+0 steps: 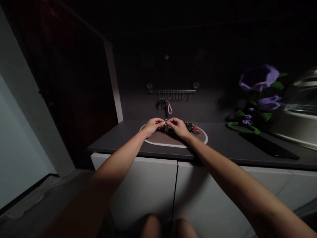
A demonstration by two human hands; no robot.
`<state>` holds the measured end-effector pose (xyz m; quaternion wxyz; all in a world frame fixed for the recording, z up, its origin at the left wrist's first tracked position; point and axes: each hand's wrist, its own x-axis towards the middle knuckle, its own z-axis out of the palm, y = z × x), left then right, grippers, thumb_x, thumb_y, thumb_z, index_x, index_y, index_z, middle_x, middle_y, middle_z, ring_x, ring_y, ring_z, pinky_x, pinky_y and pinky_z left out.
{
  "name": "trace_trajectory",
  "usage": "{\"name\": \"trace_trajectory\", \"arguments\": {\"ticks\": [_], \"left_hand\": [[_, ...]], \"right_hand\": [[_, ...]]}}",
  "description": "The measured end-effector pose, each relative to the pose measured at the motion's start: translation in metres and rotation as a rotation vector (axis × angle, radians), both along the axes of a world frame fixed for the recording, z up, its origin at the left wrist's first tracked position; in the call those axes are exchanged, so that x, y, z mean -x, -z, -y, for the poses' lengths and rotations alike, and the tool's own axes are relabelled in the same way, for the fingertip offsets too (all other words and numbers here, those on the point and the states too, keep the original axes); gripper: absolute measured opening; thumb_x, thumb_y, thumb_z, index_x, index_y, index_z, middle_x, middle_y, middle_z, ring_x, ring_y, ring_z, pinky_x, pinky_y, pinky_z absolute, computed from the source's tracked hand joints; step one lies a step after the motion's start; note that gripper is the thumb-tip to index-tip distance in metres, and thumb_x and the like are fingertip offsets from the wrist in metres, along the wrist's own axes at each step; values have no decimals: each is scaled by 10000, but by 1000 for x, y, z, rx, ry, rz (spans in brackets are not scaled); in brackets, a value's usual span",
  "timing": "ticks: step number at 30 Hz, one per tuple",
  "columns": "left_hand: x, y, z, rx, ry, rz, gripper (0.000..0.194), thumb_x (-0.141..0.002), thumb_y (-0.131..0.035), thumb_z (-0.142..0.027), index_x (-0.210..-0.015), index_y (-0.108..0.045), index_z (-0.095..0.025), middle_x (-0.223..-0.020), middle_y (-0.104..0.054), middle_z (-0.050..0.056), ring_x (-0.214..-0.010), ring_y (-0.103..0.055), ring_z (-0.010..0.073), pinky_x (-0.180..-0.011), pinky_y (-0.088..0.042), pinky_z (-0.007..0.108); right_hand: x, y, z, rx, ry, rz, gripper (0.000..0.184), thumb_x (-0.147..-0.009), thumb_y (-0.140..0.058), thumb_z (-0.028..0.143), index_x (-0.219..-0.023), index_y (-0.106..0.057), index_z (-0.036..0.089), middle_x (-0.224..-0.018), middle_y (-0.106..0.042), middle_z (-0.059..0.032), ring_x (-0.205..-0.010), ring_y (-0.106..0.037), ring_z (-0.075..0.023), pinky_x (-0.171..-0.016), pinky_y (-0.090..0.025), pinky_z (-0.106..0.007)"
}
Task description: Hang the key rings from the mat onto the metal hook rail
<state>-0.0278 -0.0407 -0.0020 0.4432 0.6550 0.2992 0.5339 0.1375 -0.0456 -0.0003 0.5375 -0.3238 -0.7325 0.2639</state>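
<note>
My left hand [154, 127] and my right hand [177, 127] meet over an oval brown mat [165, 141] with a white rim. Between their pinched fingertips is a small bunch of keys [165, 128], its metal pieces hanging down. The fingers partly cover the top of the bunch, and its ring is too small to make out well. Right of my right hand, a small pile of keys and tags [193, 128], with red and green pieces, lies on the mat, partly hidden by that hand.
On the wall behind, a hook rail [173, 91] carries several keys and a pink strap [169, 108]. The dark counter [223, 145] also bears purple flowers [260, 79], a green ring [242, 127], a black flat object [269, 145] and a large pale appliance [294, 122]. White cabinet doors [146, 185] are below.
</note>
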Motion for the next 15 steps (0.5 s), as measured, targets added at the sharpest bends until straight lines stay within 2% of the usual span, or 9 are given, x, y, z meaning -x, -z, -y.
{"name": "trace_trajectory", "arguments": {"ticks": [5,10,12,15], "left_hand": [[-2,3,-3,-24,6,-8,401,-569,-727,-421,-791,-630,-100,-655,-581,-4,-560,-452,51,-555,-349,200],[-4,3,-3,-53,-63,-48,393,-618,-694,-410,-857,-630,-105,-741,-630,30,-615,-508,81,-595,-387,216],[-4,3,-4,-102,-139,-115,339,-680,-640,-391,-862,-632,-105,-763,-641,44,-650,-532,102,-625,-406,232],[-2,3,-6,-278,-343,-323,229,-769,-540,-319,-808,-642,-117,-777,-647,54,-711,-547,129,-687,-413,256]], "right_hand": [[-1,-1,1,97,-33,-57,321,-631,-646,439,-726,-586,138,-675,-572,4,-626,-494,-100,-639,-403,-244],[-1,-2,1,108,-28,-104,301,-634,-638,429,-715,-569,147,-662,-553,13,-622,-480,-97,-611,-391,-235],[-2,-4,1,110,-17,-131,290,-642,-633,423,-712,-559,151,-634,-528,24,-601,-464,-89,-591,-383,-225],[-3,-9,-1,134,-23,-197,290,-640,-636,419,-716,-543,155,-645,-522,28,-597,-467,-79,-600,-401,-223]]}}
